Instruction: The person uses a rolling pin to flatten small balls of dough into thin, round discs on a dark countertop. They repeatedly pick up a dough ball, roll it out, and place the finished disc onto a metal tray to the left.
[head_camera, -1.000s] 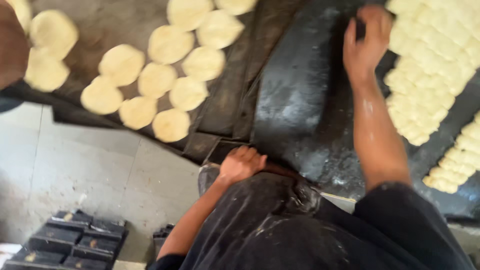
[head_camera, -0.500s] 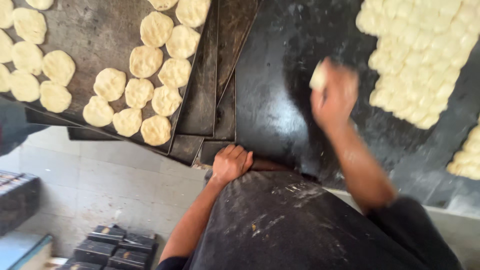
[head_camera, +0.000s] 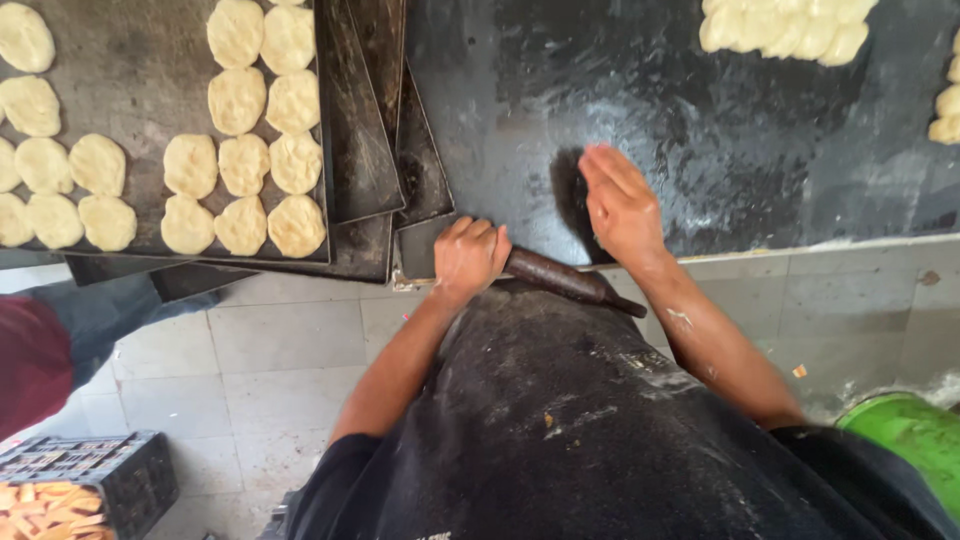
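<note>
**Desk:** List it, nearest item first.

**Operator:** Item one, from my feed: dark flour-dusted apron (head_camera: 560, 420), directly below both hands. Item two: left hand (head_camera: 470, 255), fingers curled shut around one end of a dark wooden rolling pin (head_camera: 565, 278). The pin lies at the near edge of the worktop (head_camera: 520, 130), running from the left hand toward the right wrist. Item three: right hand (head_camera: 620, 205), open and flat, palm down on the dark worktop, just beyond the pin. I see nothing in it, and I cannot tell whether any dough sits beneath the palm.

**Desk:** Beyond the hands?

**Operator:** Item four: stacked dark baking trays (head_camera: 375, 120), left of the left hand, edges overlapping. Item five: flattened dough rounds (head_camera: 245, 165) laid in rows on the top tray, farther left. Item six: pale unflattened dough pieces (head_camera: 780, 30), clustered far ahead of the right hand; more at the right edge. Item seven: black crate (head_camera: 95, 485) on the tiled floor, down left of the apron, and a green container (head_camera: 905, 430) down right.

**Desk:** Progress?

**Operator:** My judgement: partway. The top tray is largely filled with rounds; a good batch of pieces beyond the right hand is not yet flattened.
</note>
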